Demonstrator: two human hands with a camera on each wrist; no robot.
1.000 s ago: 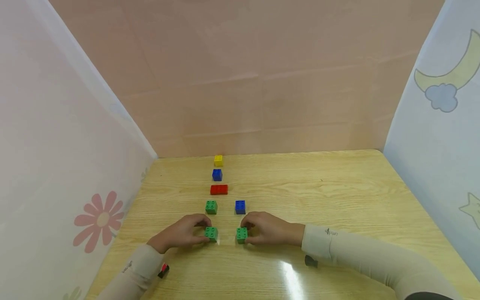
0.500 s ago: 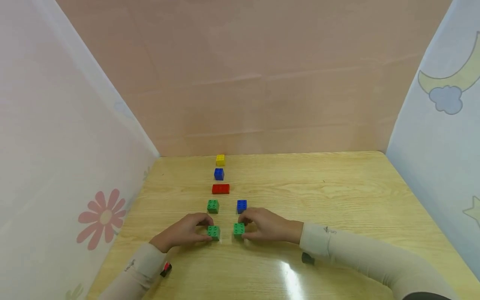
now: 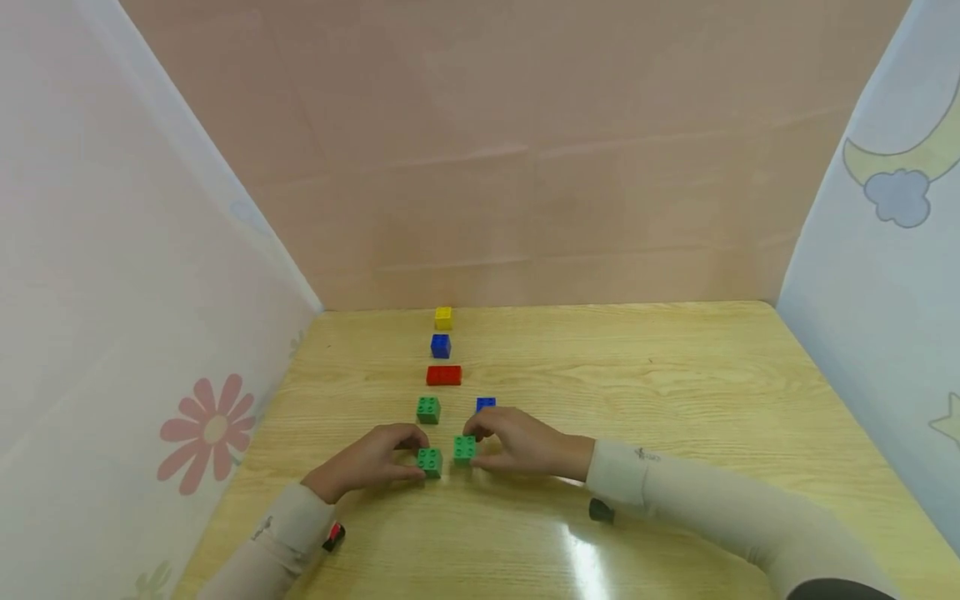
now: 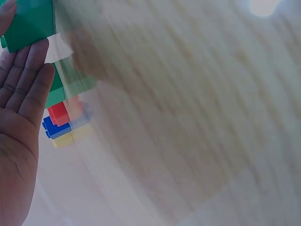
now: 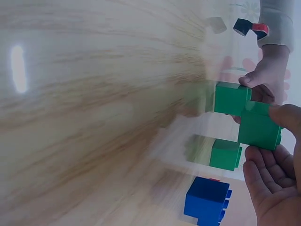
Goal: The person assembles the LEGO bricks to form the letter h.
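My left hand [image 3: 375, 458] pinches a square green toy brick [image 3: 430, 462] between thumb and fingers. My right hand [image 3: 521, 442] pinches a matching green brick [image 3: 464, 450] by its right side. A narrow gap separates the two bricks in the head view, and both have their studs upward. In the right wrist view the right hand's brick [image 5: 259, 126] partly overlaps the left hand's brick [image 5: 230, 99]. A third green brick [image 3: 428, 410] stands just behind the left hand's one. Close behind the right fingers is a blue brick [image 3: 486, 404], partly covered by them.
Farther back on the wooden table [image 3: 637, 367] a red brick [image 3: 444, 375], another blue brick [image 3: 440, 346] and a yellow brick [image 3: 443, 317] form a line. Wrist cameras show as a black-and-red piece [image 3: 334, 537] and a dark piece [image 3: 601, 510]. Printed walls flank the table.
My right hand has moved left and slightly back with its green brick, narrowing the gap to the left hand's brick. The left hand keeps its hold in nearly the same place.
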